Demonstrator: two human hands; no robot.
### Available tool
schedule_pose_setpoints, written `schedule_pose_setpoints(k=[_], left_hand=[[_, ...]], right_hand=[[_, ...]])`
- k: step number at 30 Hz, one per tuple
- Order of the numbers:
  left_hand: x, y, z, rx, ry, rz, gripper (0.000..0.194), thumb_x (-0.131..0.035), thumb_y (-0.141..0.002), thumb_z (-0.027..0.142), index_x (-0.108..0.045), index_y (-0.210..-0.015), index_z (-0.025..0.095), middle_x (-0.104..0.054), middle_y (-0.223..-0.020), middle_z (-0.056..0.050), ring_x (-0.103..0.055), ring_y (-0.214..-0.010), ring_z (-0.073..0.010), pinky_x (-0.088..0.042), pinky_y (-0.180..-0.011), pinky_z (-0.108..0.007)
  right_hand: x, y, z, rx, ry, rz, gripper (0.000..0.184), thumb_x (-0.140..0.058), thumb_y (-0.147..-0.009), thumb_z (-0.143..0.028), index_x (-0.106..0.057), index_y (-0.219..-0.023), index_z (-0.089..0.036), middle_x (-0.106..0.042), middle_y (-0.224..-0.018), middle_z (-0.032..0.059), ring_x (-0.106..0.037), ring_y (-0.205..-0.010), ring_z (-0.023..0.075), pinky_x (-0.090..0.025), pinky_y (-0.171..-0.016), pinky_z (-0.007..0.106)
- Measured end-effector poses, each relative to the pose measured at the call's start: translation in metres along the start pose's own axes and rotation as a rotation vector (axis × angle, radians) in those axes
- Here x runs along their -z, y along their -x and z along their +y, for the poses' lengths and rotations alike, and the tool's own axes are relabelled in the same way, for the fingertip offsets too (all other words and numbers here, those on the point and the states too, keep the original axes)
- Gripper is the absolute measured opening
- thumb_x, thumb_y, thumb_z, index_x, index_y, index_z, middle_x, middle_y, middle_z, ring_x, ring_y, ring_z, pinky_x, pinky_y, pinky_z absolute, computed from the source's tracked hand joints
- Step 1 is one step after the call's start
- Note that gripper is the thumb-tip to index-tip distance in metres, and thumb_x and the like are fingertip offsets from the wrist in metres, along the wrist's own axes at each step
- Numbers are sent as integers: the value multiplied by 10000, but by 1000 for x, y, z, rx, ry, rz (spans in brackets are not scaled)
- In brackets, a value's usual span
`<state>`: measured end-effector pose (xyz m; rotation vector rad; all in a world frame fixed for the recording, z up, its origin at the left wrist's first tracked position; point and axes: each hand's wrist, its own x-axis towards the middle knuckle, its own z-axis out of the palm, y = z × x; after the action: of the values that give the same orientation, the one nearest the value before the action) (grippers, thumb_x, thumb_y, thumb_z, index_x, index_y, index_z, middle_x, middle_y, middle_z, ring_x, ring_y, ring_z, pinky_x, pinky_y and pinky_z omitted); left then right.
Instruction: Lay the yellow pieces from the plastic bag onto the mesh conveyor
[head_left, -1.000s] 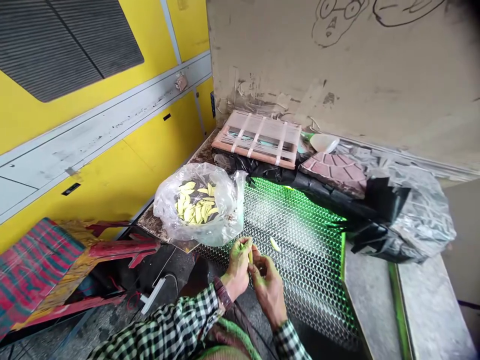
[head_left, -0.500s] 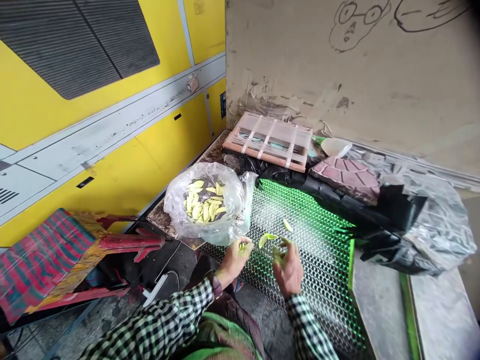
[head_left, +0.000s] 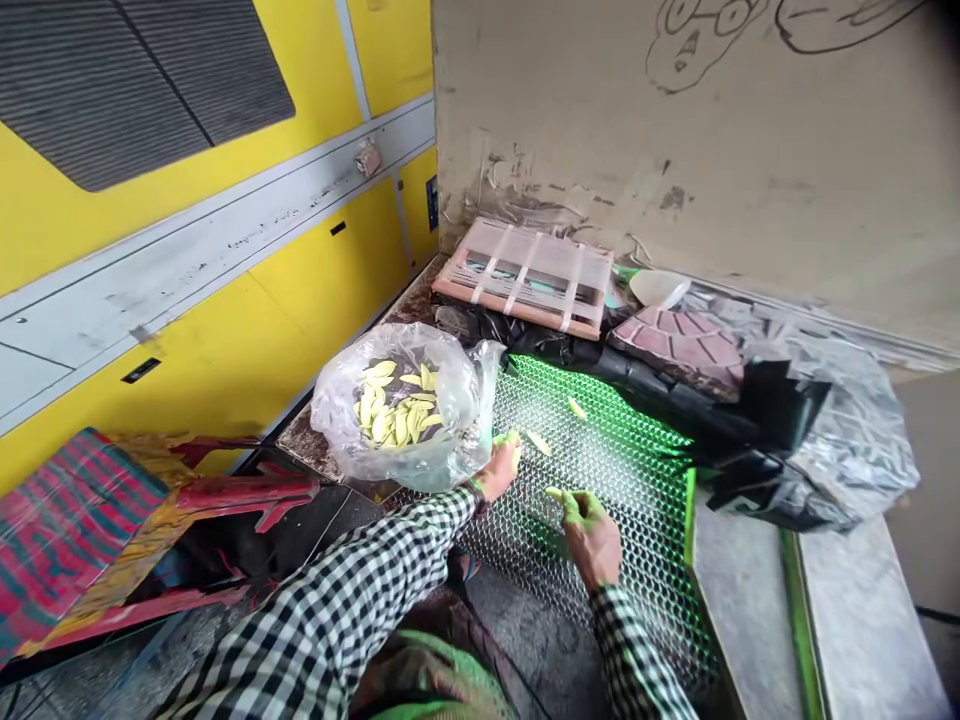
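On a perforated metal mesh surface [head_left: 637,540], my right hand [head_left: 596,540] pinches a small pale yellow-green leaf-shaped piece [head_left: 553,493] between thumb and fingertips. My left hand [head_left: 501,468] is over the mesh near the plastic bag, its fingers closed together; what they hold, if anything, is hidden. Two more pieces lie loose beyond the hands: one leaf-shaped piece [head_left: 538,442] between them and another leaf-shaped piece [head_left: 577,408] farther back. To the left, a clear plastic bag [head_left: 330,400] stands with its mouth spread, holding several similar pieces.
Behind the mesh lie a strapped pink-framed stack [head_left: 525,275], black plastic sheeting [head_left: 652,395] and a pink segmented slab [head_left: 679,345]. Clear plastic wrap [head_left: 862,450] sits at the right. A yellow machine panel [head_left: 300,320] and a red stand [head_left: 255,490] are on the left.
My right hand's fingers have come together on a leaf-shaped piece. My left hand has reached forward, over the mesh. The camera view has shifted slightly.
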<state>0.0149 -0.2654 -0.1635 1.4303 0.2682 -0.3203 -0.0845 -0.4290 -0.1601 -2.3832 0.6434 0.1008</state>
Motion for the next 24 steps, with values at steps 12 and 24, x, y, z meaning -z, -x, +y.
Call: schedule_pose_setpoints(k=[12, 24], left_hand=[[-34, -70, 37, -170, -508, -207, 147, -667, -843, 78, -680, -803, 219, -473, -613, 10, -509, -727, -210, -296, -714, -286], [-3, 15, 6, 72, -684, -580, 376, -908, -604, 367, -583, -477, 225, -469, -419, 35, -382, -382, -119, -255, -479, -267]], right_hand=[[9, 64, -6, 126, -209, -79, 410, -491, -974, -603, -653, -983, -226, -704, -857, 72, -608, -718, 231, -416, -661, 328], [0, 90, 14, -57, -405, -103, 440, -542, -940, -657, -679, -968, -239, -677, -834, 66, -573, -701, 237, -428, -613, 325]])
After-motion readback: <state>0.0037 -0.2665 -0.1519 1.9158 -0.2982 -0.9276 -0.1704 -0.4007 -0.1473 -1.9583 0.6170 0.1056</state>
